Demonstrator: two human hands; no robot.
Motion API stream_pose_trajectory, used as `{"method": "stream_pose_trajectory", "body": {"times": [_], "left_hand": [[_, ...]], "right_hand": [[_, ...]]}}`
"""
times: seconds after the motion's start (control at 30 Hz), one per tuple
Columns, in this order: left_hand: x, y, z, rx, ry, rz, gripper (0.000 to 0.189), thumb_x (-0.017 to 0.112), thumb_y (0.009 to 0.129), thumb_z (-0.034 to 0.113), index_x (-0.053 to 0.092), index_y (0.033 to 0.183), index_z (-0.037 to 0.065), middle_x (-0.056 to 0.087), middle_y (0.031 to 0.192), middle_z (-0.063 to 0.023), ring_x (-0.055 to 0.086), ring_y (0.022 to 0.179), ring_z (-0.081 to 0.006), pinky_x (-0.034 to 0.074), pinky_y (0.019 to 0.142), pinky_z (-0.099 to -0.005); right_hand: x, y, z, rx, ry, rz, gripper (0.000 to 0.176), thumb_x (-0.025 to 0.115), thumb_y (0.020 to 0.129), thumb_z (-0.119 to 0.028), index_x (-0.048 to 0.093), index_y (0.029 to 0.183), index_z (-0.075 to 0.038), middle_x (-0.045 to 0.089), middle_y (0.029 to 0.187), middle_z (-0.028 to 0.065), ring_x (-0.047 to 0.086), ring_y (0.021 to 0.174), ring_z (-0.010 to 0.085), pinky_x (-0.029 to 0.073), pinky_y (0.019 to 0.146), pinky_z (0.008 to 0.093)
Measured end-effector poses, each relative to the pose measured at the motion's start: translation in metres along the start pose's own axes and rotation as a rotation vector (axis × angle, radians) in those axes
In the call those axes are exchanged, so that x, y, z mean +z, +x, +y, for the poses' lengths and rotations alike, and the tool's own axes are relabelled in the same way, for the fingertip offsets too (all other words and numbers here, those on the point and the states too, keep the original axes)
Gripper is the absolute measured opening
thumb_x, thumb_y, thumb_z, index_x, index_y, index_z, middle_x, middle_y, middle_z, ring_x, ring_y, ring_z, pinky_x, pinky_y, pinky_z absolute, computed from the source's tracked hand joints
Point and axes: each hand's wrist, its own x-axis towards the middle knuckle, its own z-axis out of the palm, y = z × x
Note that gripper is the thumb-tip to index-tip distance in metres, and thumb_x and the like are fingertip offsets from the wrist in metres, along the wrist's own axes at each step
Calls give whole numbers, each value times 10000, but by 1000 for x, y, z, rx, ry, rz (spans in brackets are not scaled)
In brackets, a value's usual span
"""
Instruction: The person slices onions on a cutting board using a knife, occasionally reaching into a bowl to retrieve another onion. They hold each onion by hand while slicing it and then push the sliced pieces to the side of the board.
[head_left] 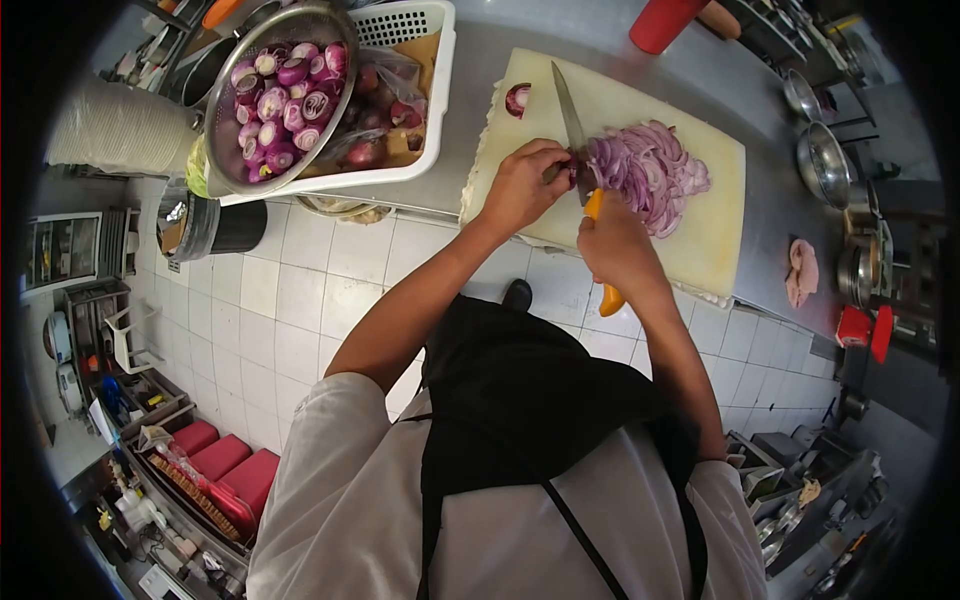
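On a white cutting board [700, 240] lies a pile of sliced red onion [650, 172]. My left hand [522, 185] presses down on a small piece of onion at the pile's left edge. My right hand [615, 245] grips the orange handle of a knife [572, 125]; its blade points away from me and rests against the onion by my left fingers. An onion half [517, 98] sits at the board's far left corner.
A metal colander [225, 140] full of peeled red onions rests on a white plastic basket [420, 40] left of the board. Metal bowls [822, 160] and red containers [862, 328] stand at the right. A red bottle [662, 22] stands beyond the board. White tiled floor lies below.
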Motion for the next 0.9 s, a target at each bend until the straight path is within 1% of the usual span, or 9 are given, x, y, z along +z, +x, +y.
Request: {"method": "stream_pose_trajectory", "body": {"times": [0.1,0.2,0.3,0.37,0.47,0.57,0.67,0.77,0.9], "left_hand": [[0,-1,-1,3,10,-1,232,750,869,68,740,1078,-31,733,1098,-136,737,935,-299,591,836,-348],[-2,1,-3,4,28,2,236,749,866,67,740,1079,-34,732,1114,-136,736,936,-303,591,844,-348],[0,4,-1,-22,12,-23,232,740,866,58,742,1080,-31,725,1155,-135,734,944,-309,591,864,-354],[0,3,3,-95,-10,-50,226,728,866,44,745,1081,-25,718,1181,-133,732,949,-312,589,890,-361],[-6,14,9,265,111,-46,255,714,864,38,756,1114,6,701,1244,-142,733,971,-310,578,938,-368],[-16,31,3,222,222,-348,252,695,866,43,783,1102,44,725,1203,-135,731,1003,-304,568,951,-366],[-32,47,17,59,391,-425,216,697,877,86,802,1062,47,776,1047,-123,746,955,-309,582,880,-356],[-37,49,24,-206,333,-432,199,709,892,135,803,1021,18,789,866,-114,765,829,-269,589,783,-335],[-26,35,27,-485,103,-303,245,739,895,181,794,1027,-18,790,829,-130,756,722,-196,586,722,-315]], "right_hand": [[43,20,26,-226,-89,267,367,548,999,-166,473,1245,96,692,874,262,704,601,362,568,562,454],[49,31,28,-220,-90,269,376,554,1002,-181,474,1253,87,698,905,280,709,624,384,574,586,464],[22,27,23,-27,141,66,367,569,978,-174,493,1225,86,696,951,365,682,970,536,531,884,582],[12,28,30,3,146,82,371,569,989,-197,505,1241,68,700,946,358,683,959,536,535,874,580],[-4,13,18,103,248,12,384,565,999,-219,514,1260,58,708,958,347,693,950,523,542,862,572],[3,17,30,62,226,26,396,561,1006,-232,515,1268,60,715,961,332,711,916,496,554,834,557],[-3,11,24,44,218,28,407,560,1007,-236,514,1276,65,718,961,324,721,891,481,562,816,544],[-7,-1,21,28,203,13,408,552,1007,-225,510,1277,77,720,920,304,731,795,447,572,744,517],[-32,-24,-6,97,268,-101,390,529,994,-182,505,1262,101,713,828,256,715,606,344,566,600,459]]}}
